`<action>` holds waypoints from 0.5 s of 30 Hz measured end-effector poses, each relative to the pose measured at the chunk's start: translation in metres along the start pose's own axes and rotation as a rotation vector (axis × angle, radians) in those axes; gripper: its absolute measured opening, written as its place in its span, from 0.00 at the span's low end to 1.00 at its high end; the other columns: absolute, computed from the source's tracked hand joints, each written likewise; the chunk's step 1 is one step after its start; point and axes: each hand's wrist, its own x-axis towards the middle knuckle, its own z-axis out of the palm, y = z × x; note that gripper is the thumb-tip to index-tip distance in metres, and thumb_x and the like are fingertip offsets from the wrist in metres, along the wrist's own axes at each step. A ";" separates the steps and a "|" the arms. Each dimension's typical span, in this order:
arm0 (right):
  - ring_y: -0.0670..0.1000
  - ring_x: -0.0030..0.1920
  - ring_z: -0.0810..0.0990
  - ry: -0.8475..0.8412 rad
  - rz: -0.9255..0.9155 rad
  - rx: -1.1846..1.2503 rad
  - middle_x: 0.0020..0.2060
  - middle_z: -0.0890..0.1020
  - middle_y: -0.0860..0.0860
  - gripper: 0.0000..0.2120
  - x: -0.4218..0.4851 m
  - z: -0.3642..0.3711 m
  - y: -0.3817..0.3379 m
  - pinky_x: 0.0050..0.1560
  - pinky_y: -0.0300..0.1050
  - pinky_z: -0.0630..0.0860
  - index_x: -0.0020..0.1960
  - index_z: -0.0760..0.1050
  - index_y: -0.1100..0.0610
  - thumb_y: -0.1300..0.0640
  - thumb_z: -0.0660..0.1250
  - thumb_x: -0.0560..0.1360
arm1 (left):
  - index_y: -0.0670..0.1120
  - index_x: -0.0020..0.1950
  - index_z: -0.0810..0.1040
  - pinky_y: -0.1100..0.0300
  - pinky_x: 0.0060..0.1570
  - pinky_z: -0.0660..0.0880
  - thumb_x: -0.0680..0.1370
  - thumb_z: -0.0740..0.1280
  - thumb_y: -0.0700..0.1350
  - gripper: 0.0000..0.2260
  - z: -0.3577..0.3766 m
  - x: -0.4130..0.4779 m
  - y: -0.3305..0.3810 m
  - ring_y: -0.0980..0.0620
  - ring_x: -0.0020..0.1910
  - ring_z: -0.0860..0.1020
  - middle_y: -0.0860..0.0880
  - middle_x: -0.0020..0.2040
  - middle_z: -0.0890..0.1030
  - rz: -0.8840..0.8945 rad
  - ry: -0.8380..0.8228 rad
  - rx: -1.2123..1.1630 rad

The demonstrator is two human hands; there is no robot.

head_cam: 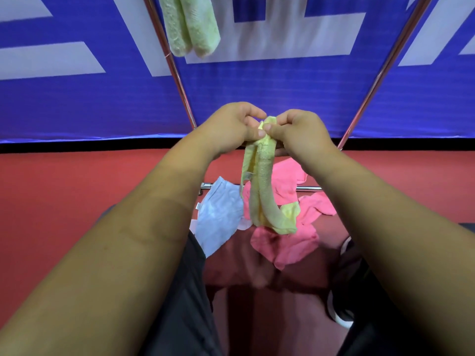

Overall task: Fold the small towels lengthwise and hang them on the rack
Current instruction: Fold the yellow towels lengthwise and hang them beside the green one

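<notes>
A yellow towel [262, 191] hangs lengthwise in a narrow strip from both my hands. My left hand [231, 124] and my right hand [298, 129] pinch its top end together at chest height, thumbs meeting. A pale green towel [190, 27] hangs folded over the top of the metal rack [177, 73]. On the red floor below lie a light blue towel [218, 217] and several pink towels [285, 242], with a bit of another yellow towel [290, 210] among them.
The rack's two chrome legs spread downward, the right leg [380, 73] and a low crossbar [308, 188] near the floor. A blue and white banner [77, 98] stands behind. My dark trousers and one shoe [339, 312] are at the bottom.
</notes>
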 end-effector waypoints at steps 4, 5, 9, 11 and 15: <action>0.57 0.43 0.88 0.087 -0.079 -0.191 0.42 0.88 0.55 0.07 0.004 -0.002 0.002 0.49 0.58 0.87 0.45 0.81 0.58 0.55 0.76 0.76 | 0.47 0.69 0.77 0.48 0.58 0.81 0.72 0.83 0.39 0.28 0.001 -0.002 0.006 0.51 0.47 0.86 0.51 0.47 0.87 -0.061 0.027 0.043; 0.54 0.42 0.86 0.105 -0.099 -0.234 0.41 0.87 0.53 0.07 0.004 -0.002 0.002 0.49 0.55 0.84 0.45 0.81 0.58 0.55 0.75 0.76 | 0.47 0.68 0.77 0.50 0.56 0.82 0.71 0.83 0.40 0.28 0.001 -0.003 0.007 0.52 0.46 0.86 0.51 0.47 0.87 -0.064 0.028 0.056; 0.53 0.45 0.83 0.205 -0.141 -0.312 0.38 0.82 0.47 0.07 0.006 -0.001 0.003 0.45 0.47 0.78 0.46 0.80 0.58 0.54 0.72 0.78 | 0.46 0.61 0.80 0.57 0.44 0.80 0.72 0.83 0.41 0.20 0.005 -0.006 0.009 0.57 0.40 0.85 0.52 0.43 0.88 -0.082 0.023 0.120; 0.52 0.44 0.83 0.268 -0.133 -0.295 0.38 0.82 0.47 0.08 0.008 -0.003 0.001 0.45 0.46 0.77 0.45 0.79 0.56 0.52 0.71 0.79 | 0.45 0.56 0.82 0.51 0.48 0.84 0.72 0.82 0.41 0.15 0.006 -0.005 0.003 0.53 0.41 0.85 0.50 0.43 0.88 -0.096 0.001 0.183; 0.53 0.44 0.83 0.358 -0.064 -0.133 0.42 0.84 0.51 0.06 0.014 -0.014 -0.009 0.49 0.50 0.81 0.47 0.79 0.56 0.54 0.71 0.76 | 0.44 0.48 0.83 0.50 0.47 0.81 0.75 0.79 0.42 0.07 0.005 -0.006 -0.012 0.50 0.37 0.79 0.49 0.38 0.84 -0.158 -0.137 0.377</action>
